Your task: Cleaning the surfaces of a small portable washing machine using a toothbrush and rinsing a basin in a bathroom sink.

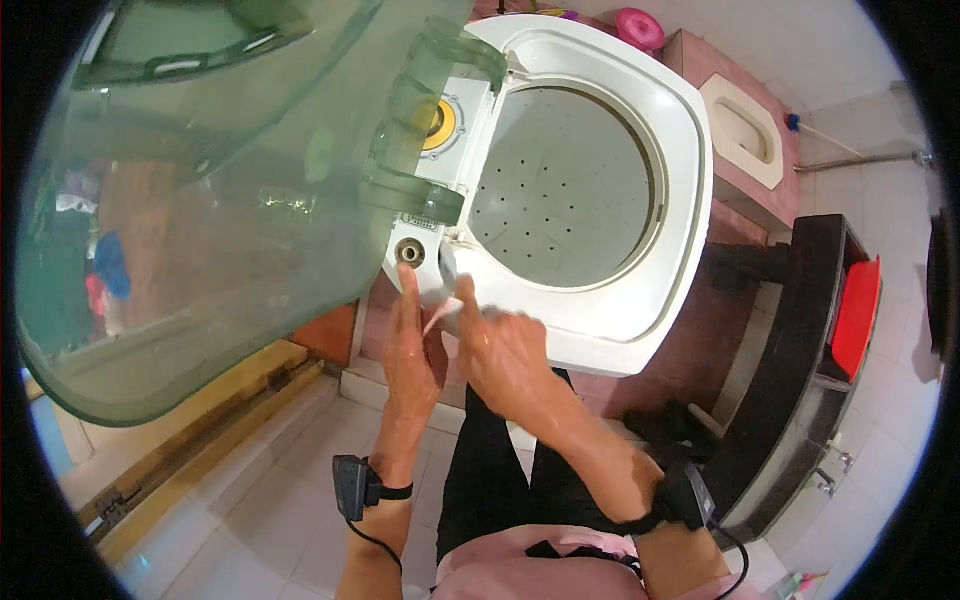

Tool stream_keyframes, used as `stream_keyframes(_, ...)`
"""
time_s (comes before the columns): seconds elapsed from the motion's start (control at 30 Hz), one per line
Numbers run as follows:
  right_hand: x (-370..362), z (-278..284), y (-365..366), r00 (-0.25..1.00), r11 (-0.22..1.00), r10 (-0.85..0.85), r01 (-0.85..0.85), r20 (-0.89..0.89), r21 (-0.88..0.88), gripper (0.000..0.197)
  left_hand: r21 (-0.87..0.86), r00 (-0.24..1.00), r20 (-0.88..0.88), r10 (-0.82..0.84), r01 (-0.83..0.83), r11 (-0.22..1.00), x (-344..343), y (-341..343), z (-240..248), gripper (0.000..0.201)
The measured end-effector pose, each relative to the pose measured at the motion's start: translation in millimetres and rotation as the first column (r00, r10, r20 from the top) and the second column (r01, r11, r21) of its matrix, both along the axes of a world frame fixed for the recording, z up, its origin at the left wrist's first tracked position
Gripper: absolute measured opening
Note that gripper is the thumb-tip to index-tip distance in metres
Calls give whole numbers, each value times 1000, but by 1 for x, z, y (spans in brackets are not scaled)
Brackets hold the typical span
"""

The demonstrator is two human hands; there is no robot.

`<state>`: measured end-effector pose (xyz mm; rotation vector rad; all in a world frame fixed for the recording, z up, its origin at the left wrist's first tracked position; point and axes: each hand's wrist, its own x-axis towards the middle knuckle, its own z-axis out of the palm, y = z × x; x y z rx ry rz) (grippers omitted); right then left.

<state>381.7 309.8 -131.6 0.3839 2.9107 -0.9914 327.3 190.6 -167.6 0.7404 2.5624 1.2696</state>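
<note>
The white tub rim of a top-loading washing machine (pixel 640 330) lies in front of me. Its translucent green lid (pixel 200 280) is raised to the left. My left hand (pixel 410 350) is at the machine's near left corner, fingers stretched upward, the index tip just below a round metal-lined socket (pixel 410 252). Beside it, my right hand (pixel 500 360) has its index finger extended and the other fingers curled; it is slightly blurred. A smeared grey shape (pixel 448 265) shows by its fingertip, and a thin pale pink strip (pixel 440 316) lies between the hands. What the right fingers hold is unclear.
Inside the machine is a grey perforated drum (pixel 560 190); a yellow round fitting (pixel 440 125) sits behind the lid hinge. At the right stand a dark shelf unit (pixel 790 350) with a red tray (pixel 857 318), and a squat toilet (pixel 742 130). A pink container (pixel 640 30) is at the back.
</note>
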Motion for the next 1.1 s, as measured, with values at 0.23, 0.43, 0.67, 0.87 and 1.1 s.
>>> stream_keyframes(0.23, 33, 10, 14, 969, 985, 171, -171, 177, -16, 59, -95, 978, -211, -9, -11, 995, -2, -6, 2, 59)
stream_keyframes(0.43, -2, -3, 2, 999, 1000, 18, -18, 47, -10, 57, -90, 978, -207, -19, 1, 996, -2, 1, -2, 56)
stream_keyframes(0.67, -1, -8, 23, 1000, 988, 1, 2, 17, -154, 53, -104, 954, -297, -34, 3, 995, -2, -1, -4, 57)
stream_keyframes(0.87, -10, -9, 11, 995, 987, -71, 80, 67, -138, 50, -101, 976, -218, -20, -2, 995, -3, -3, -4, 62)
stream_keyframes(1.1, -4, -7, 13, 998, 990, -10, 18, 55, -140, 57, -87, 972, -235, -13, -8, 996, 2, -5, -9, 64)
